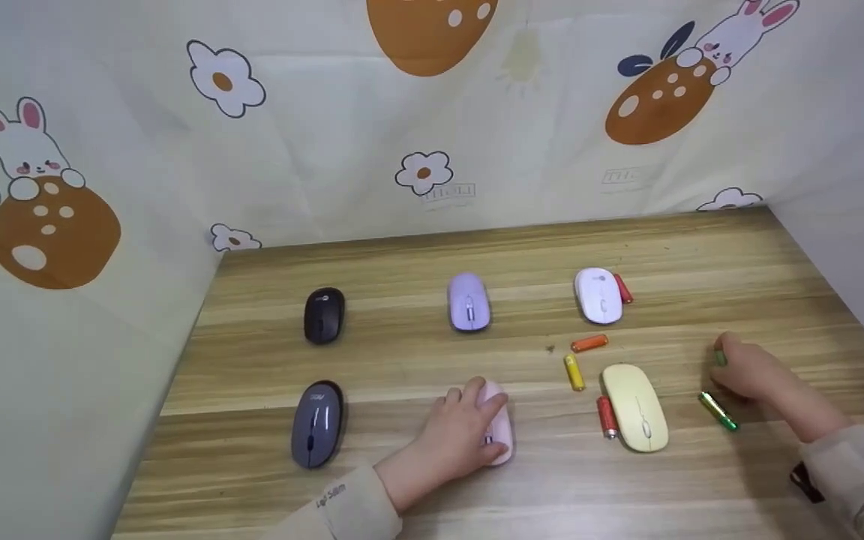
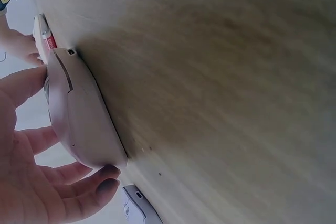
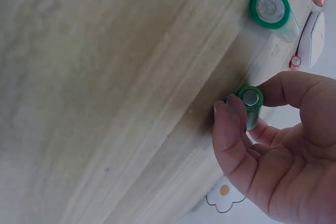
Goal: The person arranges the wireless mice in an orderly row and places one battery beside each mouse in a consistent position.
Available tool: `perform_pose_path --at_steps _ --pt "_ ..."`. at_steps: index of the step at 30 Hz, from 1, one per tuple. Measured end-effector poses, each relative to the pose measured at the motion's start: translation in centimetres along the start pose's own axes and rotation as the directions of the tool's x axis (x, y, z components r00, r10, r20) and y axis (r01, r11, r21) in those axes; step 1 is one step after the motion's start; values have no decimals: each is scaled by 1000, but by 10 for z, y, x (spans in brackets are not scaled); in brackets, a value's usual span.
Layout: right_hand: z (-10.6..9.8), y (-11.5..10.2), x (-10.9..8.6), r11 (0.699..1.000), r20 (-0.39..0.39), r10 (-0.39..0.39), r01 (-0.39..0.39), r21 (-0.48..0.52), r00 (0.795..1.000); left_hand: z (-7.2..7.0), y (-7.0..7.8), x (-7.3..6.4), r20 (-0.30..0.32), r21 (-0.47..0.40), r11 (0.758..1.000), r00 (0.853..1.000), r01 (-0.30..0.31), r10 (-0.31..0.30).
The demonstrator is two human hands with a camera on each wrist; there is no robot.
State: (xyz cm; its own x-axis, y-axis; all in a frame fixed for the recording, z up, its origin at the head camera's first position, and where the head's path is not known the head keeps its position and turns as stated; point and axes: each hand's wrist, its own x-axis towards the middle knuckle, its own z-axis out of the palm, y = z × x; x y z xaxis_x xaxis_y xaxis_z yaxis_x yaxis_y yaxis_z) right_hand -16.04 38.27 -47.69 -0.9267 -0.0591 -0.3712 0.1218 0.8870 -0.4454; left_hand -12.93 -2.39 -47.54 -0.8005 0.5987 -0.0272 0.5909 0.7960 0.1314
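Observation:
My left hand (image 1: 451, 433) holds the pink computer mouse (image 1: 502, 430) on the table, thumb at its near end and fingers toward its far end. In the left wrist view, the mouse (image 2: 86, 111) shows its side, with fingertips right at its lower edge. Over on the right, my right hand (image 1: 751, 371) pinches a green battery (image 3: 251, 98) between thumb and fingers, close over the wood. A second green battery (image 1: 718, 411) lies just nearer than that hand. To its left is the yellow mouse (image 1: 636, 409), with a red battery (image 1: 607, 417) along its left side.
Farther back stand a white mouse (image 1: 598, 296) beside a red battery (image 1: 624, 289), and a purple mouse (image 1: 468, 296). Orange (image 1: 589, 343) and yellow (image 1: 574, 373) batteries lie mid-table. Black (image 1: 324, 316) and grey (image 1: 317, 424) mice sit left. A patterned cloth (image 1: 327, 150) backs the table.

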Motion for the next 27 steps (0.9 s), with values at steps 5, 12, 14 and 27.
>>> perform_pose_path --at_steps 5,12,14,27 --pt "-2 0 1 1000 -36 -25 25 -10 999 0 -1 0 1 -16 1000 1000 0 0" --pt "-16 -19 1 997 -58 -39 43 66 998 0 -1 0 -1 -24 1000 1000 -8 8" --pt "-19 -29 1 994 -83 -58 66 91 995 0 -1 0 1 -23 1000 1000 -3 3" --pt "-2 -126 23 923 -267 -215 284 258 940 0 0 0 20 -3 1000 1000 7 -7"
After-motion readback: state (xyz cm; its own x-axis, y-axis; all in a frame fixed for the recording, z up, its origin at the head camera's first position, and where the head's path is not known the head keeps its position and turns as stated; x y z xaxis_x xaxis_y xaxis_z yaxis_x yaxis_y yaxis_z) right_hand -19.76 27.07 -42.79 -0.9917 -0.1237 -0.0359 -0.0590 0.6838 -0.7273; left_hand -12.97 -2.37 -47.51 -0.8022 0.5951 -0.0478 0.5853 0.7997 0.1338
